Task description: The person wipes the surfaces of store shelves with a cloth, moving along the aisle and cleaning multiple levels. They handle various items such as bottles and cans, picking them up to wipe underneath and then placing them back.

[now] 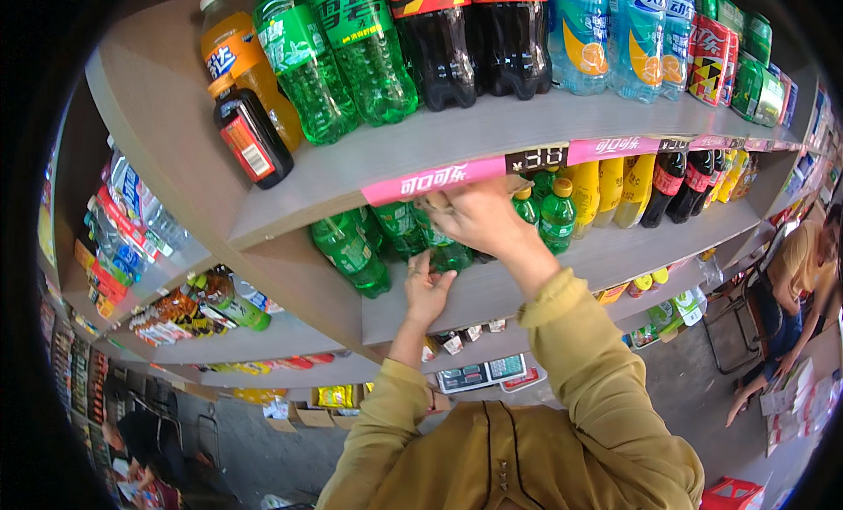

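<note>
On the shelf below the pink label strip, my left hand (427, 291) has its fingers and thumb at the base of a green soda bottle (452, 254). Higher up, my right hand (484, 217) curls around the same bottle's upper part, just under the strip; its cap and neck are hidden. Something thin and brownish (520, 184) shows behind that hand, too little to name. More green soda bottles (352, 256) stand left of it. A small green bottle with a yellow cap (558, 217) is on the right of my right wrist.
Large soda bottles (369, 55) and a dark glass bottle (253, 138) line the upper shelf (421, 138). Yellow bottles (609, 190) and cola bottles (665, 187) stand farther right. An upright divider (296, 292) bounds the left. A seated person (800, 266) is at far right, another (148, 437) lower left.
</note>
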The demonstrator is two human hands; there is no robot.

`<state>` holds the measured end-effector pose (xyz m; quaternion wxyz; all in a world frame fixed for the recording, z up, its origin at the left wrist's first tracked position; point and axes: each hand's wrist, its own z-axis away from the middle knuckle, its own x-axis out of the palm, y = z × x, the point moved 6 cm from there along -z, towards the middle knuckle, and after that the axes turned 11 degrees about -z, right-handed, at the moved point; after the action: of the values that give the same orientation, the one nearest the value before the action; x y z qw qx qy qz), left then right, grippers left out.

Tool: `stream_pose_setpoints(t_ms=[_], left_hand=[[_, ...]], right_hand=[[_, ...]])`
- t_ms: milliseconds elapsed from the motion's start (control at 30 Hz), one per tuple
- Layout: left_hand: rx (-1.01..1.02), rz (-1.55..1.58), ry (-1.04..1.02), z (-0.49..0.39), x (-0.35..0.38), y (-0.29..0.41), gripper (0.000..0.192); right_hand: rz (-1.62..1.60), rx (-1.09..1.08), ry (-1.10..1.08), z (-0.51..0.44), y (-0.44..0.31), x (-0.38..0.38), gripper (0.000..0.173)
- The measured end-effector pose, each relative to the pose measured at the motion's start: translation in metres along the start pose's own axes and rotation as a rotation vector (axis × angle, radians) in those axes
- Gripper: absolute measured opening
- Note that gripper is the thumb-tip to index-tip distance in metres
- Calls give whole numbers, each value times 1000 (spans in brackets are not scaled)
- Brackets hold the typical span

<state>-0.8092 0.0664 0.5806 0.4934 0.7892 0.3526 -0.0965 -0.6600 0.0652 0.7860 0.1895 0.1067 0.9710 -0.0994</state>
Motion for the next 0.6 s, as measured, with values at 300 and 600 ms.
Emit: stream_pose_setpoints(t_ms=[300, 600], left_hand=[[-114, -121, -250, 1, 7, -18, 52], [276, -77, -45, 17, 1, -32, 61]], right_hand=[[195, 113, -99, 106, -7, 63, 57], [113, -18, -349, 45, -77, 31, 53]])
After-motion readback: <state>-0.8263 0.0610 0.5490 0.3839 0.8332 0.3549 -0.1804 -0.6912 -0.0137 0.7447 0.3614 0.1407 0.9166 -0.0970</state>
